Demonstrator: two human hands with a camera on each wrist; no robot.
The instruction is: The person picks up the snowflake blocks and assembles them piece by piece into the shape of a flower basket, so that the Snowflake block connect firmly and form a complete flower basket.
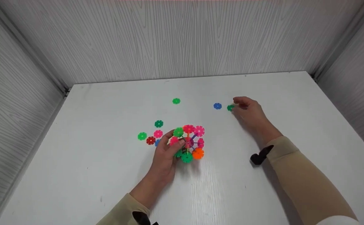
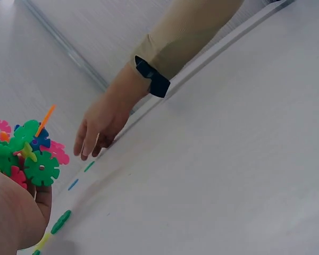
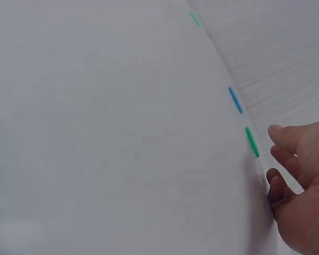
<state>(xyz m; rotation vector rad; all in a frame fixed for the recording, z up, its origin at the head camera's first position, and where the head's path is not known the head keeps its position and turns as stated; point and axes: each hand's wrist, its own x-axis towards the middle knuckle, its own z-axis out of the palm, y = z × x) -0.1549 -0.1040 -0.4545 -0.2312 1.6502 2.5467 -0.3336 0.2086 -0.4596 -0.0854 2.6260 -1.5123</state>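
My left hand grips a cluster of interlocking snowflake discs, thumb in front and fingers behind. Green, pink, orange and blue discs are slotted together in it; the left wrist view shows one orange disc edge-on at its top. Over the back right of the table, my right hand hovers with loosely bent fingers and nothing between them. Beside its fingertips a dark green disc lies flat on the table, and in the right wrist view a gap separates fingers and green disc.
Just left of the dark green disc lies a blue disc. A light green disc is farther back. Left of the cluster are several loose discs, among them a red one. Grey wood-grain panels enclose the white table.
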